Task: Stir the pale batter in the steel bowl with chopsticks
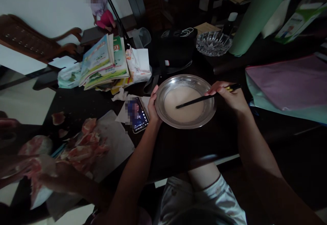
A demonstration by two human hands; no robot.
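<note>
metal bowl (pixel 186 125), upright | pale liquid (pixel 187 113) inside | black chopsticks (pixel 196 100), seemingly dipped

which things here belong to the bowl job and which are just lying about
In use:
metal bowl, left hand against its edge
pale liquid inside
black chopsticks, in the right hand, dipping into the liquid

Seemingly just lying about:
phone
stacked books
tissue pack
glass dish
pink folder

The table (pixel 176 153) offers passage nearside of the bowl (pixel 187 125); phone (pixel 139 116) obstructs left.
</note>
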